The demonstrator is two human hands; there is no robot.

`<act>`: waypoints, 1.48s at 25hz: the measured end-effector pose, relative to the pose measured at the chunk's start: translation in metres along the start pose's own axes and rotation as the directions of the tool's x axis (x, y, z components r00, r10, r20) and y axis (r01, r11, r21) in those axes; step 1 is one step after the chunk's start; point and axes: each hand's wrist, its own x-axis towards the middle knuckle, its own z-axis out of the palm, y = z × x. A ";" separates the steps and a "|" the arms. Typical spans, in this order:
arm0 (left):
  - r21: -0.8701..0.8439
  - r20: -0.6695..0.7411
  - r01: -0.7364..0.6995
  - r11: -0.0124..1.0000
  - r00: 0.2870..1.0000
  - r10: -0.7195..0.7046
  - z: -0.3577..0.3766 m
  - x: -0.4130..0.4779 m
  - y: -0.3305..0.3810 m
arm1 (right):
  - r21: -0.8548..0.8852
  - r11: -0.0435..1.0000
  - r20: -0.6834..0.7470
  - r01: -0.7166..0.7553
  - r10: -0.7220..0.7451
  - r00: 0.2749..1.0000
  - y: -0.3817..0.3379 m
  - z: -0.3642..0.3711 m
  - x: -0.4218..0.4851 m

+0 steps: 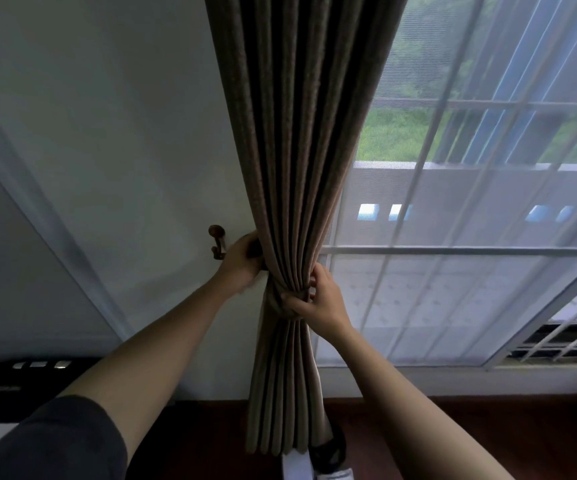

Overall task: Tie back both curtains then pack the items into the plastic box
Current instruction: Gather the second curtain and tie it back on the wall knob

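The pleated brown fabric curtain hangs with its long axis vertical, gathered to a narrow waist by a matching fabric tieback band. The right hand pinches that band at the waist. The left hand grips the curtain's wall-side edge; what its fingers enclose cannot be told. The dark wooden wall hook lies just beside the left hand, so the left hand is probably the one to loop the band over it.

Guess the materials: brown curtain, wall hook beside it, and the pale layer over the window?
Brown curtain: looks like thick woven fabric, matte, falling in deep folds. Wall hook: dark brown with a rounded knob; could be wood or coated metal, too small to tell. Pale layer: sheer fabric, thin enough that the railing and greenery show through.
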 end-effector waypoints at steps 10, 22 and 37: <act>0.194 0.436 0.020 0.981 0.894 -0.104 -0.011 -0.018 -0.023 | 0.062 0.998 0.139 0.014 -0.022 0.990 0.002 -0.013 -0.001; 0.265 0.426 -0.132 0.955 0.905 0.007 0.002 -0.026 -0.014 | 0.075 0.997 0.385 -0.028 -0.003 0.923 -0.017 -0.041 -0.012; 0.062 0.363 -0.005 0.998 0.932 -0.018 0.017 -0.041 -0.016 | -0.295 0.926 0.397 0.237 -0.106 0.912 -0.027 -0.067 0.013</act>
